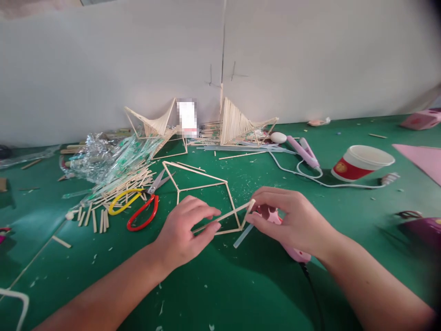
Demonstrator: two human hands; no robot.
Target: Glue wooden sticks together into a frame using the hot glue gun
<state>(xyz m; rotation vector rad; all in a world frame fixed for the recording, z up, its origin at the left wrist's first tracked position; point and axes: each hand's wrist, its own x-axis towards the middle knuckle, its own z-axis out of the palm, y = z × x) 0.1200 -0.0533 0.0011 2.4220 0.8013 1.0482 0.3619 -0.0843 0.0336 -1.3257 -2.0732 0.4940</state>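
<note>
A thin wooden stick (pixel 229 214) slants up to the right between my hands. My left hand (pixel 188 225) has its thumb and forefinger curved loosely round the stick, a small gap showing between the tips. With thumb and fingers, my right hand (pixel 289 216) pinches the stick's raised right end, where a short piece meets it. Behind and beneath lies a wooden stick frame (pixel 203 187), partly covered by my left hand. Under my right hand rests a pink hot glue gun (pixel 298 253), mostly hidden. Beside it a translucent glue stick (pixel 243 236) shows.
Scissors (pixel 151 195) with yellow and red handles lie left, near loose sticks (pixel 120 191) and crumpled clear wrapping (pixel 93 158). Two stick models (pixel 156 124) stand against the wall. On the right are a paper cup (pixel 361 163), a pink-and-white corded tool (pixel 305 151) and pink card (pixel 420 158).
</note>
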